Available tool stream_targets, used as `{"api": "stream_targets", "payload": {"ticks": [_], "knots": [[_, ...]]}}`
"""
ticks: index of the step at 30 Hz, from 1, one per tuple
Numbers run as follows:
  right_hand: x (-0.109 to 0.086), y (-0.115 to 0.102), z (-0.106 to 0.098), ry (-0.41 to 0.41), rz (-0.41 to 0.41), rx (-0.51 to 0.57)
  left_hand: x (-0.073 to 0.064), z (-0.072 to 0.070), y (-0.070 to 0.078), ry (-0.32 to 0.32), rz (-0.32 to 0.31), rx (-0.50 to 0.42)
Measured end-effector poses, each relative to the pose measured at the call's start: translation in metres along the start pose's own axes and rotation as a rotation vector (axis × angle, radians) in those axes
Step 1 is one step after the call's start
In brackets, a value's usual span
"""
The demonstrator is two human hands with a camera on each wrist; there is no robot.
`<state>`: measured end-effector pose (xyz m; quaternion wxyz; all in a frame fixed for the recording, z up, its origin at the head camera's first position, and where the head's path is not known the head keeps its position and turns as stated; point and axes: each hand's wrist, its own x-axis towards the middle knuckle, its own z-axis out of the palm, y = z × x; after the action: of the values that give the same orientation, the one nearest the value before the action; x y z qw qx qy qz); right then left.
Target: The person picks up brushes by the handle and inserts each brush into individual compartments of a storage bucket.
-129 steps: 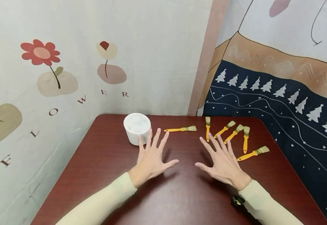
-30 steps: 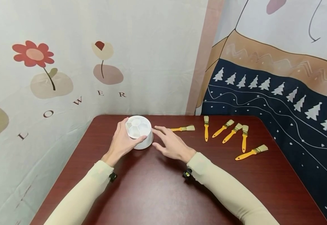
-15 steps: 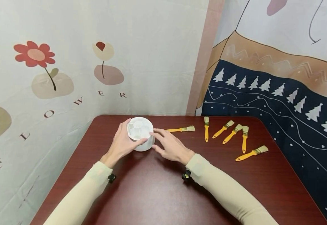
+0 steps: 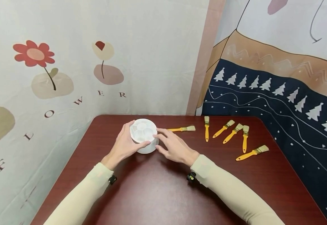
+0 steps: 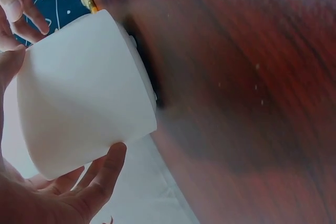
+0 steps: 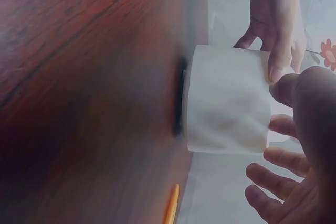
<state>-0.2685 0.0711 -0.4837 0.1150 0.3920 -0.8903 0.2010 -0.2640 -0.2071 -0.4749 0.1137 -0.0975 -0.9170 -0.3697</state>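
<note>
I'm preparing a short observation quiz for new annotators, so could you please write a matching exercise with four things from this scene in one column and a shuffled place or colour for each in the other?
Column one
1. White container
2. Brush handles
3. Tabletop
4. Sleeves

Column two
A. Dark reddish brown
B. Pale cream
C. Between the left hand and the right hand
D. Yellow

Right pairs: 1-C, 2-D, 3-A, 4-B.
</note>
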Motion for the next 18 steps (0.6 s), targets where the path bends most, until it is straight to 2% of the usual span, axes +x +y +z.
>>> {"api": "stream_targets", "payload": {"ticks": [18], "knots": [[-0.035, 0.003, -0.023, 0.051, 0.022, 0.025, -0.016, 0.016, 0.027, -0.058, 0.045, -0.026]]}}
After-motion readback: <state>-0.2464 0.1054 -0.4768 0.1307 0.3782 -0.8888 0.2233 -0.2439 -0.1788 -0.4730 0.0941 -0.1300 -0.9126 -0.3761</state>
